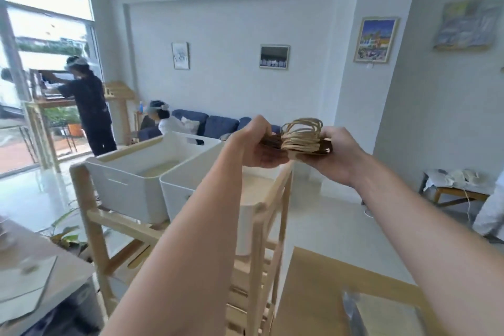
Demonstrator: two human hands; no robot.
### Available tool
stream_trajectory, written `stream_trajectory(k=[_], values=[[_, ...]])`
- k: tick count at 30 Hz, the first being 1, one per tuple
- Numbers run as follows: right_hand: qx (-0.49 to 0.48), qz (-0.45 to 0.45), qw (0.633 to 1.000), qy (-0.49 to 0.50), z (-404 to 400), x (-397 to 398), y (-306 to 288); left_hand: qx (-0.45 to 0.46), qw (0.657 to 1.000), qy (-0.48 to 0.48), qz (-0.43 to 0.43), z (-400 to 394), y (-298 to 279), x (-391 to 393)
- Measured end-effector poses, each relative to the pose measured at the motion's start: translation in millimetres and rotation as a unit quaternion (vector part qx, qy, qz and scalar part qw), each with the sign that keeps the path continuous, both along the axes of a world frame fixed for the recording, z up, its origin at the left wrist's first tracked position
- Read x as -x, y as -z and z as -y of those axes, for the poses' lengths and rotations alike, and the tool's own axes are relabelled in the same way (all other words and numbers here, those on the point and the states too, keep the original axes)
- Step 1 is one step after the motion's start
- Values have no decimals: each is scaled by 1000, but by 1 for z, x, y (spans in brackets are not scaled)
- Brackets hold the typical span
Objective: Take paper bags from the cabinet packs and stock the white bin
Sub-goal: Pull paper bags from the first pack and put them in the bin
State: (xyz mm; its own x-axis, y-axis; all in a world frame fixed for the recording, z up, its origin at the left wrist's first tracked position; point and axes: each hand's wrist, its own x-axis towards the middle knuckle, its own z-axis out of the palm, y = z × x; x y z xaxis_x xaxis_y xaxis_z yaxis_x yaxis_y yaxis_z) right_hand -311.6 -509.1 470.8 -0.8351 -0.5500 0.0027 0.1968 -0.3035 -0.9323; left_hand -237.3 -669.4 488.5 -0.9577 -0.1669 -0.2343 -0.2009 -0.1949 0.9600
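Head view: two white bins (pixel 128 172) sit side by side atop a wooden rack (pixel 92 215). One flat stack of brown paper bags (pixel 300 142), its tan loop handles bunched on top, is held level above the right-hand bin. Both arms reach forward; left hand (pixel 259 144) and right hand (pixel 335 155) each curl their fingers around an end.
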Motion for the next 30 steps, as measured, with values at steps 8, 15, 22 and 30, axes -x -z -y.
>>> stream_trajectory(k=[8,15,22,30], values=[[-15,15,997,-76,177,-22,-14,110,990,-92,-2,162,-10,-21],[-36,52,997,-33,311,-59,-6,180,965,-147,119,282,-5,-50],[-145,54,988,-29,382,-59,43,167,945,-164,227,328,39,-57],[-351,5,935,-59,419,-31,78,434,841,-183,266,341,80,-33]])
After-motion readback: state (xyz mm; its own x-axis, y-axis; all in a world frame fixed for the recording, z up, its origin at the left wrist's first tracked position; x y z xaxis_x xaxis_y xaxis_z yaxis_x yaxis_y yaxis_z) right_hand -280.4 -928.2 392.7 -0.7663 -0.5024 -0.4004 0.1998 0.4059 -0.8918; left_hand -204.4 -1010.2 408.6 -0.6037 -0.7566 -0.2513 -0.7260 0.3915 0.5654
